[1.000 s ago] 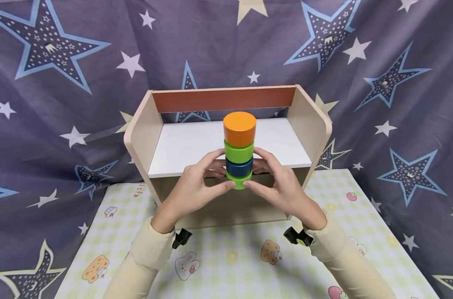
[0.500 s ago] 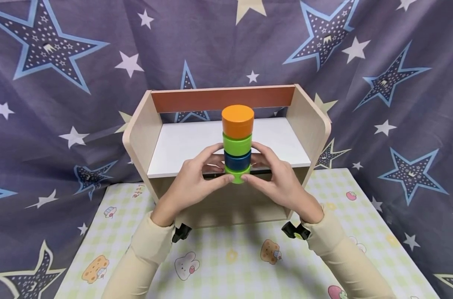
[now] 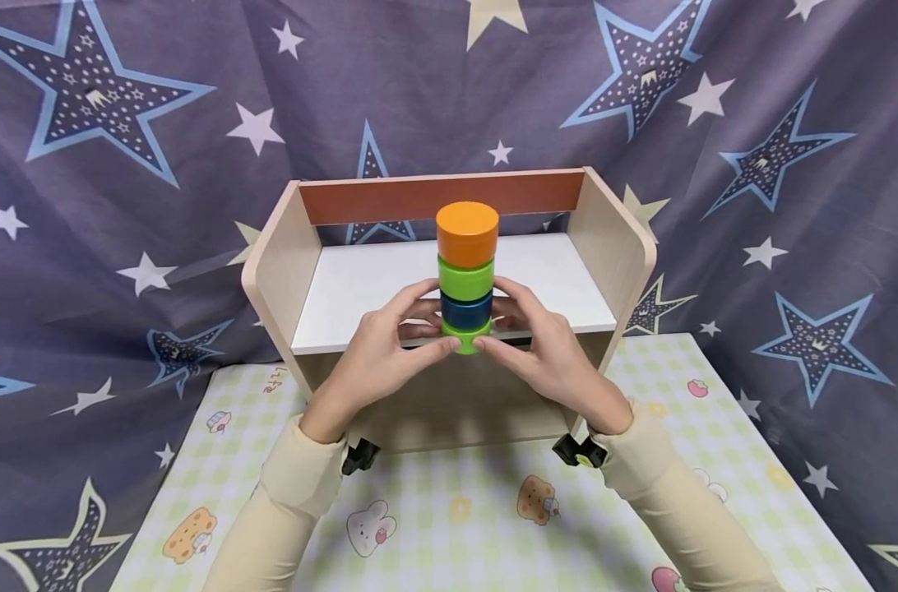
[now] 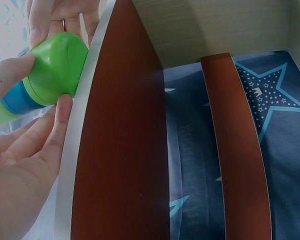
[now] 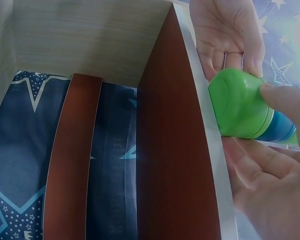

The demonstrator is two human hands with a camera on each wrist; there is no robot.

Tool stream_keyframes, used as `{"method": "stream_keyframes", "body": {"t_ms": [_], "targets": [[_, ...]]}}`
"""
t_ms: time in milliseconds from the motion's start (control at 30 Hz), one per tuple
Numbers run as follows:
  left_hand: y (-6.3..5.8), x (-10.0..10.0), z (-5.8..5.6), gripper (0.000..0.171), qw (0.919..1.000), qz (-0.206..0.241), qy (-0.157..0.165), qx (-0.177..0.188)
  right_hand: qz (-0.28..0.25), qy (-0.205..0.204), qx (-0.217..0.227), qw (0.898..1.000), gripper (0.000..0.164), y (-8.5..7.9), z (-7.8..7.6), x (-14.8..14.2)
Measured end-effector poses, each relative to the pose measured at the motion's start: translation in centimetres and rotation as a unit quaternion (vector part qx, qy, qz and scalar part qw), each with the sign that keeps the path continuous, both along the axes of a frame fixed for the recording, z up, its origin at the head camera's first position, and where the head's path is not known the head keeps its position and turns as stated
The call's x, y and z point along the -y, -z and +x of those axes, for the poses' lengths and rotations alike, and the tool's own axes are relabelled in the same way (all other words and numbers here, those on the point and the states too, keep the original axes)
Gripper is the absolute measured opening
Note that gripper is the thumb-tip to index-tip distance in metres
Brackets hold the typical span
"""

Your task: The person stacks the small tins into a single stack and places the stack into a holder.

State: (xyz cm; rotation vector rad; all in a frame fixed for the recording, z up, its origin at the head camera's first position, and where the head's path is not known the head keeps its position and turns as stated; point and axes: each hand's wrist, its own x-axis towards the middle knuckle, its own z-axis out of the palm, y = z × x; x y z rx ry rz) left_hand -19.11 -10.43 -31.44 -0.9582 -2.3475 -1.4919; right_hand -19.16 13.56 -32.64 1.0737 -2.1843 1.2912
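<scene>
A tower of round stacking cups stands upright between my hands in the head view: an orange cup (image 3: 467,234) on top, then a green cup (image 3: 465,279), a dark blue cup (image 3: 467,311) and a lower green cup (image 3: 465,338). My left hand (image 3: 378,353) grips the lower part from the left, its thumb on the lower green cup. From the right, my right hand (image 3: 556,353) grips it the same way. Both wrist views show the lower green cup's base close to the shelf's white front edge; whether they touch I cannot tell. Most fingertips are hidden behind the tower.
Behind the tower stands a small wooden shelf unit with a white board (image 3: 375,279), two side panels (image 3: 615,214) and a reddish-brown back rail (image 3: 390,197). It rests on a checked tablecloth (image 3: 449,526). A star-patterned curtain (image 3: 449,82) hangs behind.
Both hands have carried the tower slightly upward and to the left in the head view, towards the shelf board. Their grip looks the same, and the shelf unit has stayed in place.
</scene>
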Motion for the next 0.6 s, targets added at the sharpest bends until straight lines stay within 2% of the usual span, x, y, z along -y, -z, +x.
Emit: {"method": "stream_keyframes", "body": {"t_ms": [267, 600], "targets": [[0.0, 0.03, -0.3, 0.068, 0.9998, 0.006, -0.009, 0.017, -0.001, 0.006, 0.002, 1.0, 0.071, 0.06, -0.47, 0.41], [0.11, -0.02, -0.67, 0.067, 0.9992, 0.006, -0.023, 0.031, -0.011, 0.022, 0.033, 0.999, 0.069, 0.21, -0.77, 0.92]]}}
